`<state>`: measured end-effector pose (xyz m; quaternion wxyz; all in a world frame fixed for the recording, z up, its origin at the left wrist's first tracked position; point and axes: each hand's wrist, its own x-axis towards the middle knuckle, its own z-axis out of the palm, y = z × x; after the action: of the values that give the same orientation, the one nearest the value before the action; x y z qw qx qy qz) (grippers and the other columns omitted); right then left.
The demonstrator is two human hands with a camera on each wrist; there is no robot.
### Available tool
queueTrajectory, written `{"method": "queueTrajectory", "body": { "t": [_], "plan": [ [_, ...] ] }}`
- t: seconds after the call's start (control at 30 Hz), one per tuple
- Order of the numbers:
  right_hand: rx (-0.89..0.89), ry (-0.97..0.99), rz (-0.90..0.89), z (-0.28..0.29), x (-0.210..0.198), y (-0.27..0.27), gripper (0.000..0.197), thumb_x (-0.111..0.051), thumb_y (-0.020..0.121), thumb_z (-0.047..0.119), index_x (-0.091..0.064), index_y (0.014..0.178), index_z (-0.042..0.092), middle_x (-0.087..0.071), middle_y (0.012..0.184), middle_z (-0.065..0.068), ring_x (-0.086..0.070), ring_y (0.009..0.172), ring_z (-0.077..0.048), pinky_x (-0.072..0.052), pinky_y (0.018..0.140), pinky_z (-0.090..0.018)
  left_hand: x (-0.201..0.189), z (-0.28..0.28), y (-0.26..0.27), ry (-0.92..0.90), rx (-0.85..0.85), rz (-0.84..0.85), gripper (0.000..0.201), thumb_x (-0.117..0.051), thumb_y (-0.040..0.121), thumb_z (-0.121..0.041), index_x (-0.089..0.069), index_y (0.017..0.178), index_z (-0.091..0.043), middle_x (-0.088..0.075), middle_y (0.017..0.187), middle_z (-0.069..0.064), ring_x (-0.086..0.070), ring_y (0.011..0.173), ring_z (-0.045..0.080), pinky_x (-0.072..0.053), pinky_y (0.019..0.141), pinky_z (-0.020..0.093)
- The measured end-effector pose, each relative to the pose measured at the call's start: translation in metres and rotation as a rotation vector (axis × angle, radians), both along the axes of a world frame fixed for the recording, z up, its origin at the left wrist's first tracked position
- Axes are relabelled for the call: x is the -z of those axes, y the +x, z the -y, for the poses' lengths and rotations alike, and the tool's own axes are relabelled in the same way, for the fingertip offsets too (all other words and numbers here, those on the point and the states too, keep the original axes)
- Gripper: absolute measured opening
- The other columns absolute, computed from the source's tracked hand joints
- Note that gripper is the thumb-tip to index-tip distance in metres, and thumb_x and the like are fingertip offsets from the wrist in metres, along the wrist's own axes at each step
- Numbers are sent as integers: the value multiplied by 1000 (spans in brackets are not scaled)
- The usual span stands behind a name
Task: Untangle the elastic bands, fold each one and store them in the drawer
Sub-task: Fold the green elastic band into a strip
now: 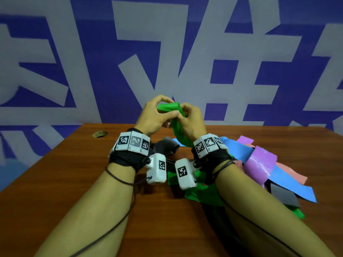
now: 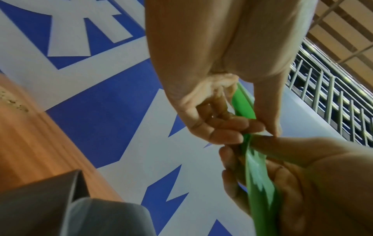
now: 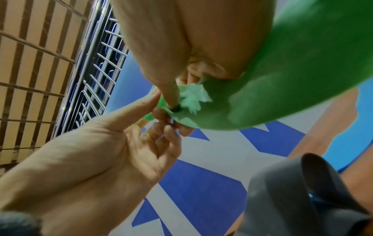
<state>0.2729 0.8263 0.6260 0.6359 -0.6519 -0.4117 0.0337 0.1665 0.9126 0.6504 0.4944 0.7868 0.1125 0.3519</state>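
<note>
You have a bright green band (image 1: 169, 107) far from you; to your right lie blue (image 1: 289, 180), pink (image 1: 295, 175), grey (image 1: 283, 196) and purple, lightning-streaked (image 1: 260, 161) bands on the reddish-brown woodgrain bench (image 1: 74, 182). The wall (image 1: 92, 52) is blue with pale grey shapes.

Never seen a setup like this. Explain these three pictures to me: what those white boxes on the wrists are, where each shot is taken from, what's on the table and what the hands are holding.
No machine here: a person works with bare hands. The big picture comes from a head camera looking down. The white boxes strapped on the wrists are small cameras; they give the other two pictures, looking up along each hand. The left hand and right hand both pinch a green band, raised above the wooden table. On the table lie more bands in a tangle: blue, purple, pink and grey. No drawer shows.
</note>
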Motion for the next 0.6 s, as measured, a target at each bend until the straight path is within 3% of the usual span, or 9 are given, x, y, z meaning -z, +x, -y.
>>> {"method": "queueTrajectory", "body": {
  "t": [0.1,0.17,0.27,0.33,0.4,0.47,0.53,0.6],
  "plan": [
    [11,-32,-19,-10,15,10,8,-63,80,24,-61,80,17,-71,81,-15,-70,79,-37,-56,75,-58,8,-2,1,0,58,18,24,-73,86,-2,-64,108,-4,-68,97,24,-65,75,21,-57,65,33],
    [-4,-62,-24,-10,17,12,10,-61,81,25,-59,82,15,-69,82,-17,-69,81,-35,-56,77,-58,6,-4,1,26,90,-12,23,-71,87,0,-64,109,-5,-67,99,26,-65,76,23,-57,67,34],
    [18,-76,15,2,5,14,7,-60,87,10,-56,81,9,-64,79,-16,-61,73,-21,-51,70,-42,-7,-3,-2,111,199,-125,33,-66,88,5,-61,118,-9,-66,101,24,-65,79,23,-59,73,39],
    [-27,-84,80,13,-8,17,6,-63,90,9,-60,86,6,-66,80,-10,-62,72,-16,-49,67,-33,-17,-1,-5,189,199,-158,35,-60,90,6,-61,119,-13,-68,89,21,-65,72,18,-58,70,35],
    [-164,-79,131,21,-20,15,13,-63,93,10,-67,105,5,-73,94,-6,-70,85,-15,-55,75,-28,-27,3,-10,277,104,-121,25,-60,95,-6,-66,117,-18,-69,76,12,-62,60,10,-54,59,25],
    [-278,-60,142,26,-30,7,25,-63,95,9,-64,119,5,-74,103,-8,-71,96,-14,-56,82,-26,-36,5,-13,321,14,-38,17,-62,97,-20,-73,110,-17,-70,73,4,-59,53,4,-47,53,18],
    [-354,-3,123,27,-36,-2,24,-60,96,8,-62,119,-1,-73,103,-10,-71,96,-15,-55,82,-25,-43,5,-16,327,-37,28,19,-63,96,-27,-76,101,-15,-73,75,2,-62,56,8,-47,54,19],
    [-389,55,106,24,-39,-10,23,-55,98,6,-60,117,-7,-71,103,-18,-71,98,-25,-58,87,-36,-47,6,-19,332,-47,63,18,-63,96,-28,-77,99,-15,-71,70,1,-60,54,13,-50,53,24]
  ]
}}
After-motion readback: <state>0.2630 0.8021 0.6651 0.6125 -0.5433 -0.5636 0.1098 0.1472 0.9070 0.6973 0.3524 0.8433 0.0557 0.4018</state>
